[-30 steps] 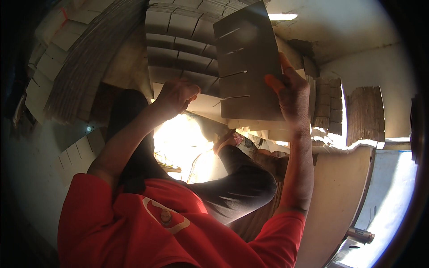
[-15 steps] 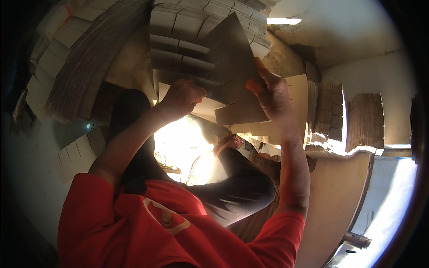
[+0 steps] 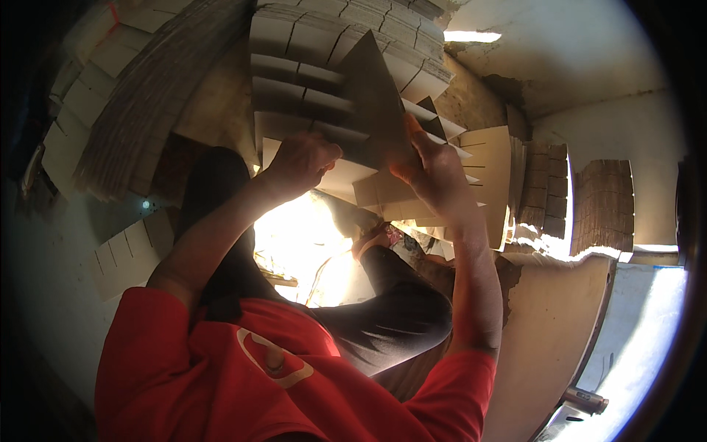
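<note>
My right hand grips a slotted cardboard divider strip, thumb and fingers on its right edge. It is tilted, its upper corner pointing up and away. Behind it, several parallel cardboard strips with pale faces run across, and some strip ends stick out right of my right hand. At the left of these strips, my left hand is closed with curled fingers; what lies in it is hidden. A pale cardboard piece shows just beyond its fingers.
Stacks of slit cardboard stand at the far side, with another tall stack to the left. Brown cardboard bundles lean at the right by the wall. My bent legs are below my hands, beside a brightly sunlit patch.
My right hand has moved slightly left and down, turning the divider strip more edge-on. Strip ends behind it now show. My left hand stays about where it was.
</note>
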Demonstrator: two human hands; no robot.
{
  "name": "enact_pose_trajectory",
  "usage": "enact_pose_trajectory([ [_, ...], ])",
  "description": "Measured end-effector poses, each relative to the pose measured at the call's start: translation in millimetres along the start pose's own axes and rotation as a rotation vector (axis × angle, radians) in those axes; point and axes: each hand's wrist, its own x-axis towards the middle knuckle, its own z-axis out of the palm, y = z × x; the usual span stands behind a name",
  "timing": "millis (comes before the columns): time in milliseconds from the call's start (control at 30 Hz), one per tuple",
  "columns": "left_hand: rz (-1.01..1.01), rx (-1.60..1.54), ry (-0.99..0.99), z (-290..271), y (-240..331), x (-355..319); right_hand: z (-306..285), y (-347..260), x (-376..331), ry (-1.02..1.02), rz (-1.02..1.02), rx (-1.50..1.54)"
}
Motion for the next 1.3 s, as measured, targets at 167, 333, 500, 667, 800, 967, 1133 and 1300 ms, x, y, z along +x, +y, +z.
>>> enact_pose_trajectory([
  [167, 0.026, -0.009, -0.008, 1, 6, 5, 40, 23, -14, -0.019, -0.097, -0.263],
  [333, 0.005, -0.021, -0.014, 0, 6, 7, 54, 2, -16, -0.167, 0.038, -0.593],
  [500, 0.036, -0.051, 0.064, -4, 9, 6, 15, 50, -37, 0.449, -0.154, -0.521],
  [667, 0.012, -0.016, 0.037, -16, 26, 7, -41, 173, -113, 0.679, 0.454, -0.906],
  [800, 0.045, 0.073, 0.056, -21, 27, 6, -45, 221, -150, 0.503, 0.829, -1.061],
  [967, 0.059, 0.133, 0.058, -23, 21, 3, -48, 246, -157, 0.407, 0.733, -1.064],
  [1133, 0.013, 0.129, 0.052, -27, 19, -1, -68, 247, -148, 0.524, 0.859, -0.657],
  [1300, 0.013, 0.180, 0.071, -34, 14, -6, -76, 204, -131, 0.750, 0.981, -0.698],
])
